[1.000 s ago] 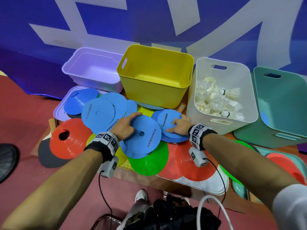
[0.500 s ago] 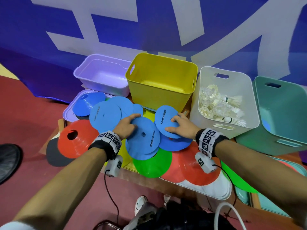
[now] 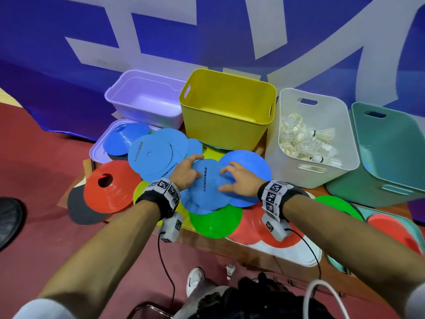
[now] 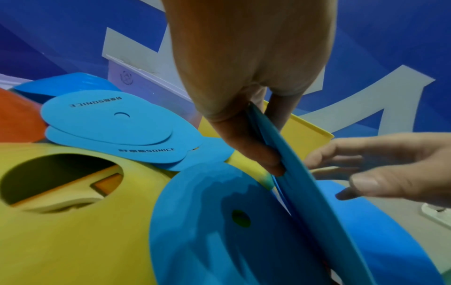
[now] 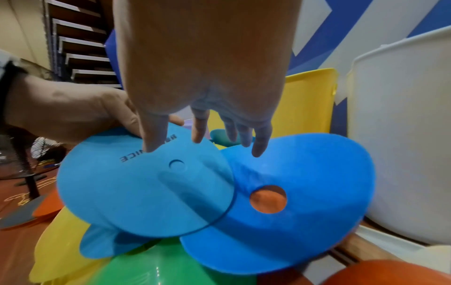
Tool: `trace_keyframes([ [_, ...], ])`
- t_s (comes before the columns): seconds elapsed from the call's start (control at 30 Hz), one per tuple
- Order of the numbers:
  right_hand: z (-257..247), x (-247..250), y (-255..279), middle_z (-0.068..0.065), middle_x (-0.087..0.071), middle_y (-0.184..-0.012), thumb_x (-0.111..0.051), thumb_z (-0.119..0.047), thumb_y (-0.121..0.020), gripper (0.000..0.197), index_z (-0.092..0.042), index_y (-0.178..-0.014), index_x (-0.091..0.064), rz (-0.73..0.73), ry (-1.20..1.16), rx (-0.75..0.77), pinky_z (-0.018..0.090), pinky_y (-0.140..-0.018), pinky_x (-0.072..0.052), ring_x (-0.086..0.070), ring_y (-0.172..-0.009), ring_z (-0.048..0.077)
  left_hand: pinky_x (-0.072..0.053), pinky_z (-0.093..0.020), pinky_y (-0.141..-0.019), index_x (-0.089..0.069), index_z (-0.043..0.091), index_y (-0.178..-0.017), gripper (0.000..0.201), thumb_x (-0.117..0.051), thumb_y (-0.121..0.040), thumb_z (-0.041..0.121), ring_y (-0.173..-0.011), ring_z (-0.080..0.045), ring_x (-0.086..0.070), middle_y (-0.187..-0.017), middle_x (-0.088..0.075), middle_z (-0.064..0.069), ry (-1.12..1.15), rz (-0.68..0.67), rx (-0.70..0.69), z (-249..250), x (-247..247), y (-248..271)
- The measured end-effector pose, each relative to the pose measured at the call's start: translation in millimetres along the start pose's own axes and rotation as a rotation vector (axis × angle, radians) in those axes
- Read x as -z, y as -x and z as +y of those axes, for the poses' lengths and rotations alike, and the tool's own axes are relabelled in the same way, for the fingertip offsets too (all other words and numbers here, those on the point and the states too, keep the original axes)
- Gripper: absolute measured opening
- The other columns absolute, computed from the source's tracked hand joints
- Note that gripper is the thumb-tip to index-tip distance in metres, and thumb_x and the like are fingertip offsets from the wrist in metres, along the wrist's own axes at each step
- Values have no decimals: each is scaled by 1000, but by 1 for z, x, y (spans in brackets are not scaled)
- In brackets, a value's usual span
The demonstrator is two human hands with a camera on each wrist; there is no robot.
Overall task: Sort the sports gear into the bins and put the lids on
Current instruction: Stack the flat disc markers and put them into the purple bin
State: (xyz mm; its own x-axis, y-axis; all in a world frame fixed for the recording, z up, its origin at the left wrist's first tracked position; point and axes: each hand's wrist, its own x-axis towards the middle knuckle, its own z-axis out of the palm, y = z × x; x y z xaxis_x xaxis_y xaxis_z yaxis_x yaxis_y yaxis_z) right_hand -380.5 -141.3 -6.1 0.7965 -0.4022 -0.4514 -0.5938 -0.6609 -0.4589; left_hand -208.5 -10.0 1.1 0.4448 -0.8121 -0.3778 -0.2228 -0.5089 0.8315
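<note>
A small stack of flat blue discs (image 3: 207, 187) sits tilted at the middle of the pile. My left hand (image 3: 190, 166) pinches its left edge, thumb under and fingers over, as the left wrist view (image 4: 270, 154) shows. From the right, my right hand (image 3: 230, 178) lays spread fingertips on the top disc (image 5: 136, 192) without curling round it. A blue cone (image 5: 305, 183) with a round hole lies just under and right of the stack. Behind stand the lilac bin (image 3: 115, 97), yellow bin (image 3: 220, 134), white bin (image 3: 273, 153) with shuttlecocks, and teal bin (image 3: 358, 189).
More blue discs (image 3: 151, 155) overlap a lilac lid (image 3: 99, 150) at the left. A red cone (image 3: 110, 187), a green cone (image 3: 216, 222) and red cones on a white lid (image 3: 294, 252) crowd the front. One shuttlecock (image 3: 230, 270) lies on the floor.
My right hand carried its blue disc leftward and set it on the disc in my left hand. Both hands now meet over one stack.
</note>
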Motion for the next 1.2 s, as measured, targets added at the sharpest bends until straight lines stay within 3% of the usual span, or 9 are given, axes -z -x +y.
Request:
trace_keyframes([
  [0.17,6,9,6,5,-28,-156,-67,-55,-84,89,-19,-152,-23,106,-124,-71,50,-114,-29,-29,-143,24,-55,-46,-81,-53,31,-129,53,-58,-88,-2,-96,-30,-63,-118,-61,-8,14,-15,-95,4,1,8],
  [0.3,1,10,9,8,-39,-150,-67,-40,-90,82,-18,-153,-20,118,-347,-71,39,-111,-36,-45,-132,25,-56,-49,-82,-54,34,-123,52,-55,-89,-5,-99,-32,-64,-119,-61,-11,93,-42,-173,13,5,14],
  [0.4,-1,14,13,1,-57,-121,-67,-33,-91,76,-21,-151,-22,162,-520,-109,31,-91,-50,-62,-105,21,-55,-47,-86,-56,34,-121,50,-54,-90,-6,-102,-26,-63,-123,-59,-8,123,-58,-212,24,7,16],
  [0.5,3,23,19,-10,-47,-87,-67,-24,-92,59,-19,-143,-36,284,-586,-154,14,-61,-42,-55,-74,6,-54,-46,-88,-56,36,-119,50,-53,-92,-5,-104,-23,-62,-119,-59,3,140,-77,-242,34,6,15],
  [0.67,12,44,42,11,-60,-115,-62,-18,-95,29,-15,-121,-51,354,-766,-131,48,-92,-52,-63,-103,28,-54,-51,-87,-57,40,-115,52,-52,-92,-6,-103,-25,-63,-118,-60,3,183,-101,-279,62,-9,10],
  [0.9,44,78,84,11,-61,-116,-57,-11,-97,37,-20,-132,-48,477,-880,-147,33,-71,-56,-66,-97,28,-51,-41,-70,-57,26,-121,49,-45,-89,-9,-88,-25,-59,-106,-59,3,158,-111,-376,127,-51,-5],
  [1.0,67,97,100,16,-65,-112,-60,-8,-94,31,-27,-118,-55,571,-873,-137,43,-75,-58,-68,-94,32,-48,-38,-65,-57,23,-122,48,-44,-89,-9,-81,-26,-57,-103,-60,0,150,-122,-409,156,-75,-13],
  [1.07,84,111,112,20,-66,-110,-61,-3,-91,31,-28,-109,-57,644,-881,-135,47,-78,-57,-68,-89,34,-51,-38,-69,-56,25,-121,47,-49,-89,-9,-84,-24,-58,-106,-60,-3,141,-133,-425,175,-93,-17],
  [1.2,128,138,141,15,-66,-105,-61,-1,-89,32,-26,-109,-59,759,-858,-135,37,-71,-56,-66,-83,29,-56,-38,-79,-52,31,-122,53,-59,-86,-6,-97,-24,-59,-117,-57,-7,69,-194,-427,215,-135,-28],
])
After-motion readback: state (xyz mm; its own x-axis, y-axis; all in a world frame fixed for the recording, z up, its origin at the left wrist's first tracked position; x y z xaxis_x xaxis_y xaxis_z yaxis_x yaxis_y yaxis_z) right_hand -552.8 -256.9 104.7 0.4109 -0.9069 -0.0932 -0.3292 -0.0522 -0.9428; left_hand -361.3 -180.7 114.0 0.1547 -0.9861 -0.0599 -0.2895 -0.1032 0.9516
